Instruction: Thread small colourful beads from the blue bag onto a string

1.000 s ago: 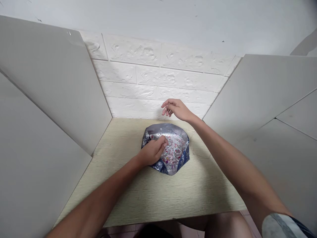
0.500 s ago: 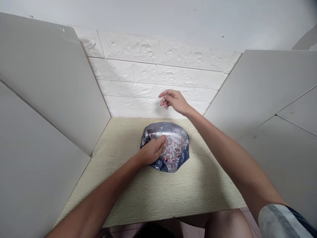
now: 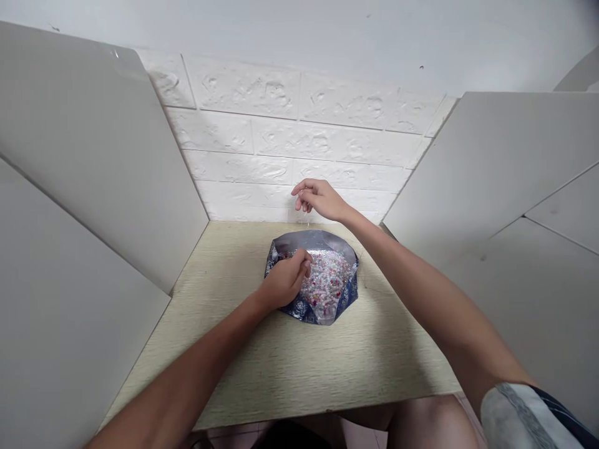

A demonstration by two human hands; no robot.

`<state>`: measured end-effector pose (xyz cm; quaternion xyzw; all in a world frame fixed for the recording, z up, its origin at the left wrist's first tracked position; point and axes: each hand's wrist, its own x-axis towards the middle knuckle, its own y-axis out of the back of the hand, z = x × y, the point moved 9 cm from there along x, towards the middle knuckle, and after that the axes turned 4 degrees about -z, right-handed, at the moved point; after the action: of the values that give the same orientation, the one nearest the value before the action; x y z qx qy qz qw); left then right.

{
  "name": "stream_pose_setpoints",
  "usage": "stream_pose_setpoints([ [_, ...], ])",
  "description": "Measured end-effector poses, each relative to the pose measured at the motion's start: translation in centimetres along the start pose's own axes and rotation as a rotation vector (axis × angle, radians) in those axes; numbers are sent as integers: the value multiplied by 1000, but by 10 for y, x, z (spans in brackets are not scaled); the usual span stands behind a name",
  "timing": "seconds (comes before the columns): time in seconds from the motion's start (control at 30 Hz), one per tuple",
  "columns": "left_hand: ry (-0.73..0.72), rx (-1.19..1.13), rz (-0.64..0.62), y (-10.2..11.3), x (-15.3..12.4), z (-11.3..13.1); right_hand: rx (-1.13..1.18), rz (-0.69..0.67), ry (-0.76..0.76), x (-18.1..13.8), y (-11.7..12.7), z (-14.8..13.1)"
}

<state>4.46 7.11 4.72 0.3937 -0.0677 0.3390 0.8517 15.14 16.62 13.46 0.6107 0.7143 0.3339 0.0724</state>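
While left hand [image 3: 285, 282] among the beads [image 3: 327, 280], right hand [image 3: 319, 199] farther left.

The person's left hand [image 3: 285, 282] sits curled in the mixed beads [image 3: 327, 280] filling a foil-lined blue pouch [image 3: 347, 293], while the right hand [image 3: 321, 199] hangs pinched above the pouch's far rim, over a pale wood-grain board [image 3: 290, 368], before a white brick-pattern wall [image 3: 290, 137].
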Motion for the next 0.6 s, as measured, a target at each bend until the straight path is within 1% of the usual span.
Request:
stream_pose_setpoints([
  [0.1,36,32,188,16,-3,-9,-235,-7,18,1,-1,5],
  [0.17,44,32,297,26,-6,-14,-310,0,27,0,1,8],
  [0.23,39,7,361,32,-9,-16,-353,-11,35,1,1,10],
  [0.3,32,-31,390,34,-10,-16,-391,-28,40,3,-1,12],
  [0.4,22,-90,401,33,-10,-14,-425,-33,18,9,-3,20],
  [0.5,5,-139,401,32,-9,-10,-477,-37,-69,11,-3,33],
  [0.6,-19,-173,393,32,-8,-4,-529,-18,-156,1,2,37],
])
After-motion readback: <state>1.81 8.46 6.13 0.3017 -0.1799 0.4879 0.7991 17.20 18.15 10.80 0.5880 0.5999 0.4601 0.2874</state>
